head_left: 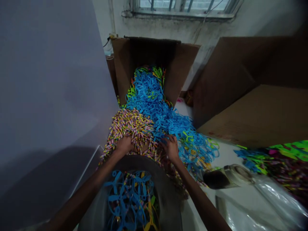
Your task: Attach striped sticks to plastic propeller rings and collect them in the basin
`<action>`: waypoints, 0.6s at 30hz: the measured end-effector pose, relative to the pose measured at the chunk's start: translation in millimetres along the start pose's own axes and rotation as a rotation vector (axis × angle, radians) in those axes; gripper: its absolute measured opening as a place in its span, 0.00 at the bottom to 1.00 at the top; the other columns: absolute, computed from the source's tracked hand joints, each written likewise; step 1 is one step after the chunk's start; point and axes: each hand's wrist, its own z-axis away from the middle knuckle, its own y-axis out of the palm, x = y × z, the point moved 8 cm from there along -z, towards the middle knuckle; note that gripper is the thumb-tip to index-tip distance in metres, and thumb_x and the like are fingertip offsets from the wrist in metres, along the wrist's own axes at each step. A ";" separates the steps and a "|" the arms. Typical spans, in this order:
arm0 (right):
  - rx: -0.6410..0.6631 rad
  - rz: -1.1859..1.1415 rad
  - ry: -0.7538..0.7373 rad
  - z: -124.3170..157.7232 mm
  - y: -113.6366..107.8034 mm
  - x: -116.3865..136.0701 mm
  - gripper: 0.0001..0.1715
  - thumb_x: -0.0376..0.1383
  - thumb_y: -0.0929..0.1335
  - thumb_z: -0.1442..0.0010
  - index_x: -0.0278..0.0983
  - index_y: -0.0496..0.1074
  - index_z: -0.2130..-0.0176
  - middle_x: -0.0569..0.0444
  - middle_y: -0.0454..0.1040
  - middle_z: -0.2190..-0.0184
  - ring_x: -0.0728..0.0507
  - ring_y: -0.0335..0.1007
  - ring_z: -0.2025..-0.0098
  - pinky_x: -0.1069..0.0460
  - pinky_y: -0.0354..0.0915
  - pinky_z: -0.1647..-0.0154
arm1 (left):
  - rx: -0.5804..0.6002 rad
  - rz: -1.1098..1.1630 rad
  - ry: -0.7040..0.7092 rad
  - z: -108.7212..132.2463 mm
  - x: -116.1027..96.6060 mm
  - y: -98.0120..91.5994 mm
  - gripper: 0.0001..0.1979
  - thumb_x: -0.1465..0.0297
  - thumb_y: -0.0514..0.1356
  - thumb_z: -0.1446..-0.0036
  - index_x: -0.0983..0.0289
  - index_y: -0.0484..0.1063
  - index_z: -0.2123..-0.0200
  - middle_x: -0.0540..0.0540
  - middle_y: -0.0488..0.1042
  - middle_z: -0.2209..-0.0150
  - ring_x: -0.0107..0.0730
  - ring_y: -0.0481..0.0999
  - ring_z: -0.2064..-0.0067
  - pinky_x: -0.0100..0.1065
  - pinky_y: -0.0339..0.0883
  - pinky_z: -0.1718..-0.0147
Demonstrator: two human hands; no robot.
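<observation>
The left hand and right hand dig into a heap of striped pink-and-yellow plastic pieces, fingers curled, though whether they grip any I cannot tell. Tangled blue plastic loops spill from a cardboard box at 12 o'clock; more fill a round grey basin at 6 o'clock

A white worktable carries heaped blue plastic loops and clear plastic sheeting.
</observation>
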 end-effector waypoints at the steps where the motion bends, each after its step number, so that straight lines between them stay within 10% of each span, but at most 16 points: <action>1: -0.034 -0.034 0.013 -1.6 -6.6 0.2 0.18 0.51 0.69 0.41 0.40 0.77 0.67 0.43 0.76 0.54 0.32 0.62 0.45 0.38 0.54 0.39 | -0.040 0.048 0.003 1.4 0.8 -5.4 0.15 0.63 0.60 0.35 0.66 0.71 0.51 0.58 0.74 0.52 0.40 0.76 0.53 0.46 0.72 0.53; 10: -0.225 -0.626 0.276 -9.5 -38.1 27.7 0.29 0.62 0.65 0.45 0.40 0.66 0.72 0.49 0.79 0.65 0.37 0.73 0.55 0.44 0.67 0.55 | -0.261 0.682 0.206 54.0 -36.5 -33.9 0.07 0.64 0.53 0.34 0.62 0.64 0.62 0.52 0.74 0.68 0.32 0.78 0.64 0.30 0.69 0.63; 18: 0.061 -1.215 0.553 68.2 -15.8 123.6 0.21 0.45 0.77 0.49 0.41 0.73 0.59 0.52 0.82 0.61 0.41 0.80 0.65 0.47 0.73 0.65 | -0.243 1.078 0.295 124.3 -66.3 -43.2 0.16 0.57 0.57 0.36 0.63 0.70 0.55 0.48 0.70 0.71 0.28 0.72 0.72 0.27 0.66 0.73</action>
